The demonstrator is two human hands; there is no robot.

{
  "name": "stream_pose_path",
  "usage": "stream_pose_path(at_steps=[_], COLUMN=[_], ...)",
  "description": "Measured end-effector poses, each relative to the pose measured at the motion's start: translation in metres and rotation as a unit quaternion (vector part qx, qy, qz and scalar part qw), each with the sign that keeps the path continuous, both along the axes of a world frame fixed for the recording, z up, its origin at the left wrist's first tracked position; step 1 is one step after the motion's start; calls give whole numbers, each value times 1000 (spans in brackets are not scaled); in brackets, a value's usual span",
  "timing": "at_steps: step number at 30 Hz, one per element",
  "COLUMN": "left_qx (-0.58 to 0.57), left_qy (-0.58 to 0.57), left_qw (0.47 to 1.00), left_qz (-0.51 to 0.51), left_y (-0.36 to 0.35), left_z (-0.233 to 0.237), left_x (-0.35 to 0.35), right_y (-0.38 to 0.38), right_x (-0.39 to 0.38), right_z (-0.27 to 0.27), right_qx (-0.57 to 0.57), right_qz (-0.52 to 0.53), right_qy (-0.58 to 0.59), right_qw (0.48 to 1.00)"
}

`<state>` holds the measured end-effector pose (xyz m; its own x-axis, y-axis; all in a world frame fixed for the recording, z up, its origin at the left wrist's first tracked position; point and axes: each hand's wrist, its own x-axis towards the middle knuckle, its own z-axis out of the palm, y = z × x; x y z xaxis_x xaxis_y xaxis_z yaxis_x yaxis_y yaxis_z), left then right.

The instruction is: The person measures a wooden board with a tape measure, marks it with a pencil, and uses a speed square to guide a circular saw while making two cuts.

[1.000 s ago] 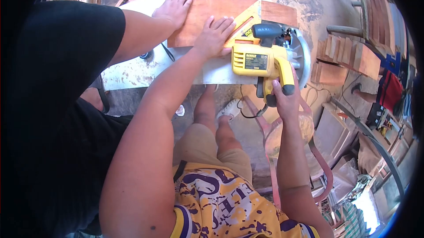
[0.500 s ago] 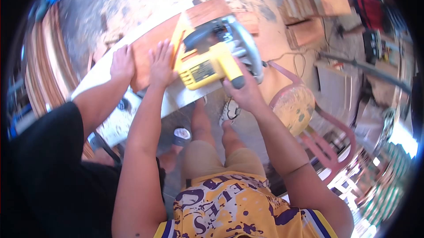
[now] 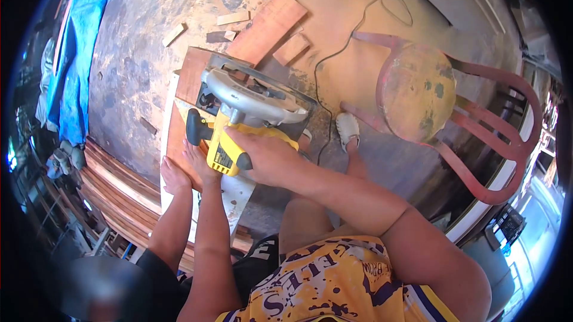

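Observation:
My right hand [image 3: 262, 153] is closed round the rear handle of a yellow circular saw [image 3: 253, 100] with a silver blade guard. The saw rests across a reddish wooden board [image 3: 190, 77] on a white-topped bench [image 3: 240, 198]. My left hand [image 3: 202, 164] lies on the board with fingers extended, close to the saw's yellow body. Left of it, a co-worker's hand [image 3: 175, 177] presses flat at the board's edge. A thin yellowish straight edge [image 3: 182, 105] shows on the board beside the saw; what it belongs to is hidden. The blade cannot be seen.
Wooden offcuts [image 3: 268, 28] lie on the dusty floor beyond the bench. A black cord [image 3: 334, 53] runs across the floor. To the right stands a worn red chair [image 3: 418, 92]. Long planks [image 3: 116, 188] and a blue tarp [image 3: 77, 65] are at the left.
My view has swung round, showing more floor and the chair. The saw appears turned, its guard now facing up and right. Both my hands keep their places on saw and board.

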<state>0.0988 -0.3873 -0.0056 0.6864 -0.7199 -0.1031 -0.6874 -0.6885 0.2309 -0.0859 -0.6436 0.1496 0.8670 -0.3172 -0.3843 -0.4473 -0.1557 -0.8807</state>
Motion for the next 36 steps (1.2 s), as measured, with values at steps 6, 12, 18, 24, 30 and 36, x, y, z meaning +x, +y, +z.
stream_pose_path(at_steps=[6, 12, 18, 24, 30, 36], left_qx=[42, -8, -19, -17, -1, 6], left_qy=[5, -14, -21, 2, 7, -49], left_qw=[999, 1000, 1000, 1000, 1000, 999], left_qz=[12, -5, -12, 6, 12, -19], left_y=[5, -2, -7, -7, 8, 18], left_z=[-1, 0, 7, 5, -6, -17], left_x=[4, -3, -8, -9, -4, 0], right_y=[0, -4, 7, 5, -9, -1], right_x=[2, 4, 1, 3, 3, 5], right_z=[-1, 3, -15, -15, 0, -12], right_qx=[-3, 12, -51, -36, 22, 25], right_qz=[-2, 44, -1, 2, 51, 28], right_qy=[-17, 28, -40, -32, 19, -17], right_qw=[1000, 999, 998, 999, 998, 999])
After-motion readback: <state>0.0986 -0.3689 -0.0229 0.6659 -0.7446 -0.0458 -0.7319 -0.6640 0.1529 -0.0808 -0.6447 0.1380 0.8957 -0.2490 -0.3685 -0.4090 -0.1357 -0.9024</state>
